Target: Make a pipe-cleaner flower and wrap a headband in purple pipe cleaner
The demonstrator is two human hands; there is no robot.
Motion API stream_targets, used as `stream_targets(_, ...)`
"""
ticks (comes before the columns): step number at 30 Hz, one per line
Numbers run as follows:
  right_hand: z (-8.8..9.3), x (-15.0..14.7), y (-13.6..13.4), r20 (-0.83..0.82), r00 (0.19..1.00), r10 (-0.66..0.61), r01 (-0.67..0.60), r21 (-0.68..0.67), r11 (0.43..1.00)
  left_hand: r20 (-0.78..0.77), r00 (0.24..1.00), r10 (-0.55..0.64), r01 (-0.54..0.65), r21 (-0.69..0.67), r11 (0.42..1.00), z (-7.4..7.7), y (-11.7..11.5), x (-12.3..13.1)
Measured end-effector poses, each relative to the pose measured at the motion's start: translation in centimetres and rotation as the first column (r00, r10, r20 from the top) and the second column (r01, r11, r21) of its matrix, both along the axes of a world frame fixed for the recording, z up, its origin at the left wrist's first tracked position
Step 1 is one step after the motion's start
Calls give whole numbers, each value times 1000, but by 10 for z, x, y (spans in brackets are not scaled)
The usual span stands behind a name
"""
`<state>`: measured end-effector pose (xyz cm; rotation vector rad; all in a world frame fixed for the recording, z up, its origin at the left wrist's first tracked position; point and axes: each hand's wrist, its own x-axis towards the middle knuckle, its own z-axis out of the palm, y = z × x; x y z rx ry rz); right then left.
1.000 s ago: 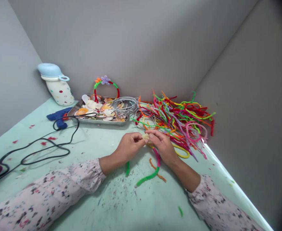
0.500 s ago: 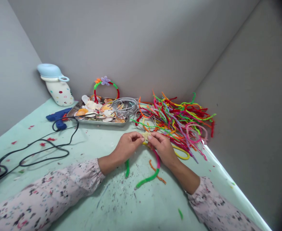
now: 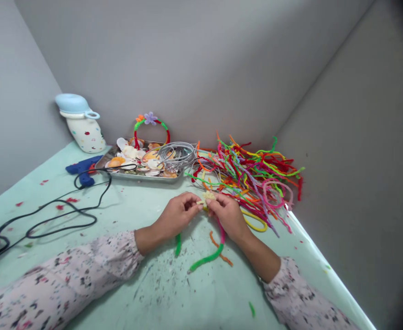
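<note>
While both hands (image 3: 176, 216) (image 3: 229, 216) pinch a pale yellow piece (image 3: 208, 196), between them, nearer the right one

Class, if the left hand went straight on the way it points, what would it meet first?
Most likely the pale yellow fuzzy bunched piece held by the right hand; the left hand seems to touch its end, though depth is unclear.

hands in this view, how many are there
2: the left hand, at the left of the pale yellow piece, and the right hand, gripping it from the right.
</note>
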<state>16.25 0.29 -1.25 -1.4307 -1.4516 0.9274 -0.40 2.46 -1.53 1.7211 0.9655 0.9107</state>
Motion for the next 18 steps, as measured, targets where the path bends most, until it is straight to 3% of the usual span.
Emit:
stream_targets(9, 5, -5, -5, 6, 997, 82, -82, -13, 997, 41, 999, 25, -22, -62, 998, 4, -3, -3)
stream_targets(18, 6, -8, -5, 54, 998, 25, -26, 20, 999, 83, 995, 59, -47, -134, 990, 2, -1, 1)
